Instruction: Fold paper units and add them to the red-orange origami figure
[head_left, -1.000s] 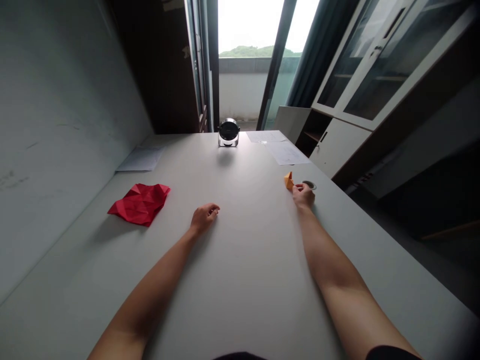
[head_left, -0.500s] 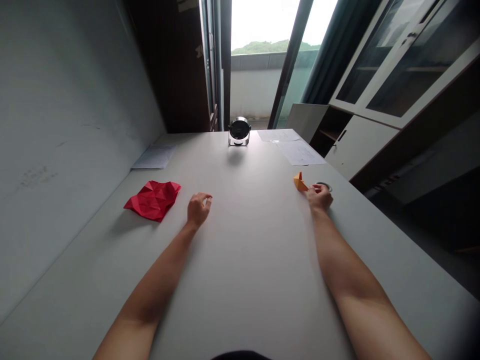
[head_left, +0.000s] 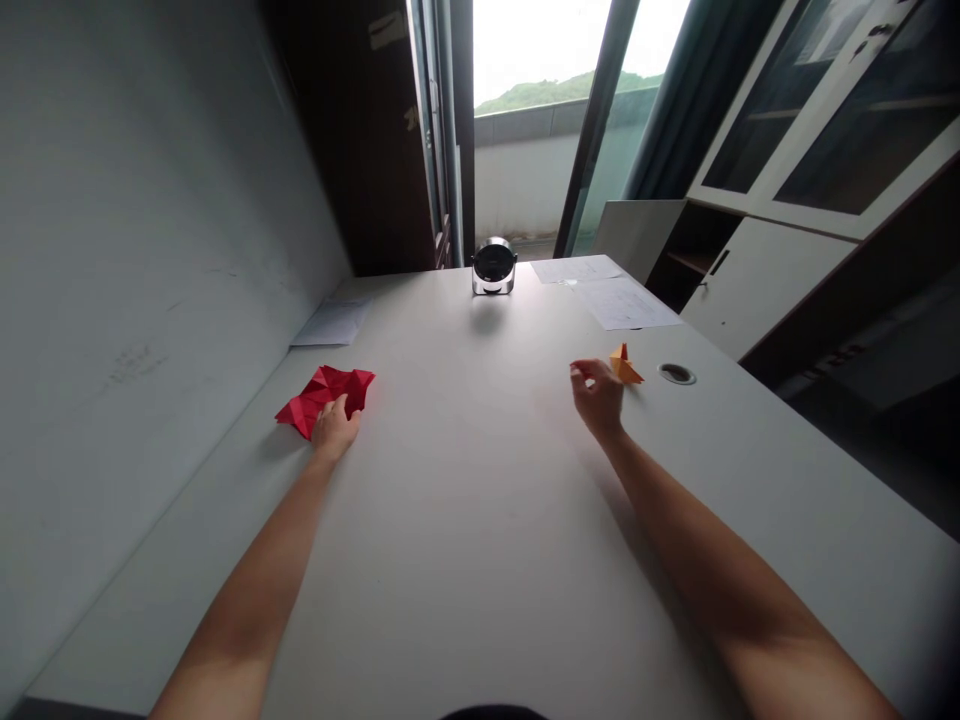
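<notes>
On the left of the table lies a creased sheet of red origami paper (head_left: 319, 390), its edges raised in folds. My left hand (head_left: 335, 430) reaches over its near right side, fingers spread with the thumb apart; whether they press on the paper I cannot tell. A small folded orange paper figure (head_left: 624, 365) stands on the right with a pointed tip upward. Just left of it is my right hand (head_left: 598, 397), its fingers curled and the thumb bent toward the index fingertip, with nothing visible between them. The hand slightly overlaps the orange figure in view.
A round cable hole (head_left: 677, 374) is set in the white table (head_left: 457, 520) at the right. A round black device on a metal stand (head_left: 493, 265) stands at the far edge. Paper sheets (head_left: 626, 303) lie far right, another sheet (head_left: 332, 323) far left beside the wall.
My left hand has moved left onto the red paper. My right hand has left the orange figure's right side and moved left past it; the figure stays standing. The view has shifted slightly.
</notes>
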